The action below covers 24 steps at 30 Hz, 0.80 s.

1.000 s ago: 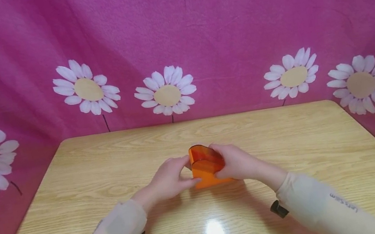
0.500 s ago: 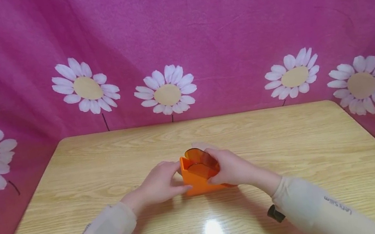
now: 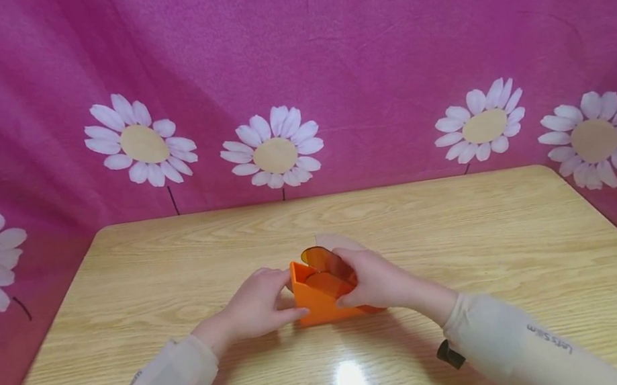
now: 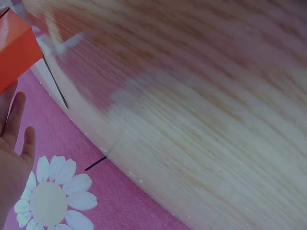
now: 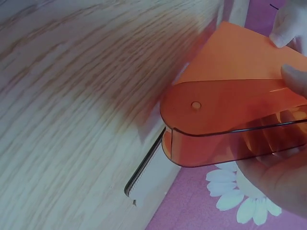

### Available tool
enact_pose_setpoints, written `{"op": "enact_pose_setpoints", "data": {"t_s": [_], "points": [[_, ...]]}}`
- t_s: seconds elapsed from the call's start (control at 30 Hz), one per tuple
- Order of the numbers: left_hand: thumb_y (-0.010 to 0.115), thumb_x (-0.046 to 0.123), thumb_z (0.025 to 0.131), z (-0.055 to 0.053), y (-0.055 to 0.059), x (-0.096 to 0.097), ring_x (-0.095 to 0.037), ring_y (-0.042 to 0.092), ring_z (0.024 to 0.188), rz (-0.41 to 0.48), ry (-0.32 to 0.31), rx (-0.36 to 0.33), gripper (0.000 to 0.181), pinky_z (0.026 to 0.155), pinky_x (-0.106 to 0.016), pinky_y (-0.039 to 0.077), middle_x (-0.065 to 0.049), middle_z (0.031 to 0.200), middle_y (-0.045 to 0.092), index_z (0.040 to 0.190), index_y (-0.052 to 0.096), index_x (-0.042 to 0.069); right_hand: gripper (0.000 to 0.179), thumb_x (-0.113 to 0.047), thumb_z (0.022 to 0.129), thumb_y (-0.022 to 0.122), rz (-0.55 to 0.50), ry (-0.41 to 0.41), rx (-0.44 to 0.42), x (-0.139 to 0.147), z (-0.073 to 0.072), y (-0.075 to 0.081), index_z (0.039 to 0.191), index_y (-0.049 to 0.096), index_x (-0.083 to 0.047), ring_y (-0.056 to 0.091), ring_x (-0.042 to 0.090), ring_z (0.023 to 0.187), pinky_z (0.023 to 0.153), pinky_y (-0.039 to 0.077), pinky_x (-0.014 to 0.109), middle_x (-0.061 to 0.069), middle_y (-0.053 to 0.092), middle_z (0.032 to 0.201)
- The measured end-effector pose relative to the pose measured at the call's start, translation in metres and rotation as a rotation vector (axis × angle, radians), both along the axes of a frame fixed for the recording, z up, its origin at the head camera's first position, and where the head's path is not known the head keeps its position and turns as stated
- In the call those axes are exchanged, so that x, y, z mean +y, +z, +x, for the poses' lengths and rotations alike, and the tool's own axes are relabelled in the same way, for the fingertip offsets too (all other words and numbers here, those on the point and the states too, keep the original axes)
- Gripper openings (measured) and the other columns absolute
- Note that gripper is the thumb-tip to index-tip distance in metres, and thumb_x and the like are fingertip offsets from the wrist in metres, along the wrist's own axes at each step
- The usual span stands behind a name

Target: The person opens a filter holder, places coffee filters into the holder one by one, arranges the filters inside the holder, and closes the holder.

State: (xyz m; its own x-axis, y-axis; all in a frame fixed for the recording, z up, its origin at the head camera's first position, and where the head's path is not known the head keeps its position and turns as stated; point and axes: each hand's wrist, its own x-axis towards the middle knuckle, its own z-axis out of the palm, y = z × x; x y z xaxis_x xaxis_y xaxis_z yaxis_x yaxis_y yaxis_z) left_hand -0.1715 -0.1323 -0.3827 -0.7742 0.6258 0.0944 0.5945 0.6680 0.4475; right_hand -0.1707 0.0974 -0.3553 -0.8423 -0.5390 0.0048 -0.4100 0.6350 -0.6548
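Observation:
An orange box (image 3: 322, 304) with a translucent amber swinging lid (image 3: 316, 260) is between both hands at the middle of the table. The lid stands partly raised; a round pivot shows on its side in the right wrist view. My left hand (image 3: 255, 305) holds the box's left end, thumb in front and fingers behind. My right hand (image 3: 381, 281) grips the lid, with its thumb on the near side and its fingers on the other. In the left wrist view, only a corner of the box (image 4: 17, 48) shows above the fingers.
A pale flat piece (image 5: 153, 175) with a dark edge and fine teeth lies behind the box, partly hidden by the right hand. The wooden table (image 3: 173, 263) reaches back to a pink cloth (image 3: 357, 41) with daisies.
The box has moved left and slightly nearer. Its lid has swung away from the box's left end, so the rim there now shows. The pale piece behind has come into view.

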Motion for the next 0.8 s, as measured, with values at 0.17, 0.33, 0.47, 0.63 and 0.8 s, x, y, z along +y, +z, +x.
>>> {"op": "enact_pose_setpoints", "data": {"t_s": [0.17,0.33,0.47,0.63,0.8], "points": [[0.069,0.038,0.081,0.001,0.0,-0.004,-0.015,0.059,0.097,0.008,-0.011,0.014,0.041,0.098,-0.039,0.039,0.007,0.099,0.068,0.116,0.059,0.019,0.048,-0.015,0.068,0.081,0.019,-0.005,0.014,-0.002,0.0,-0.002,0.108,0.056,-0.006,0.052,0.017,0.088,0.079,0.045,0.031,0.0,0.059,0.093],[0.069,0.038,0.081,0.001,-0.001,-0.006,-0.014,0.058,0.097,0.004,-0.011,0.017,0.041,0.098,-0.039,0.039,0.006,0.101,0.068,0.116,0.059,0.019,0.048,-0.017,0.068,0.081,0.024,-0.011,0.025,-0.003,0.0,-0.003,0.107,0.056,-0.007,0.052,0.016,0.086,0.078,0.044,0.03,-0.001,0.059,0.091],[0.069,0.038,0.081,0.0,-0.004,-0.009,-0.015,0.057,0.099,0.009,0.001,-0.009,0.04,0.098,-0.039,0.039,0.006,0.103,0.067,0.115,0.059,0.02,0.049,-0.017,0.067,0.082,0.026,-0.014,0.026,-0.004,-0.001,-0.004,0.107,0.056,-0.008,0.052,0.016,0.087,0.078,0.045,0.031,-0.001,0.06,0.091],[0.069,0.039,0.082,0.0,-0.006,-0.011,-0.017,0.055,0.103,0.007,0.024,-0.042,0.039,0.098,-0.041,0.039,0.006,0.105,0.067,0.114,0.06,0.02,0.06,-0.015,0.068,0.082,0.004,-0.02,0.012,-0.004,-0.001,-0.005,0.12,0.054,-0.009,0.052,0.022,0.104,0.091,0.045,0.04,0.004,0.059,0.112],[0.069,0.039,0.082,0.001,-0.005,-0.012,-0.018,0.055,0.105,0.001,0.037,-0.05,0.039,0.099,-0.041,0.039,0.005,0.107,0.067,0.113,0.059,0.019,0.068,-0.012,0.068,0.082,-0.024,-0.017,0.011,-0.004,-0.001,-0.005,0.128,0.051,-0.009,0.047,0.023,0.112,0.097,0.042,0.043,0.005,0.055,0.121]]}}
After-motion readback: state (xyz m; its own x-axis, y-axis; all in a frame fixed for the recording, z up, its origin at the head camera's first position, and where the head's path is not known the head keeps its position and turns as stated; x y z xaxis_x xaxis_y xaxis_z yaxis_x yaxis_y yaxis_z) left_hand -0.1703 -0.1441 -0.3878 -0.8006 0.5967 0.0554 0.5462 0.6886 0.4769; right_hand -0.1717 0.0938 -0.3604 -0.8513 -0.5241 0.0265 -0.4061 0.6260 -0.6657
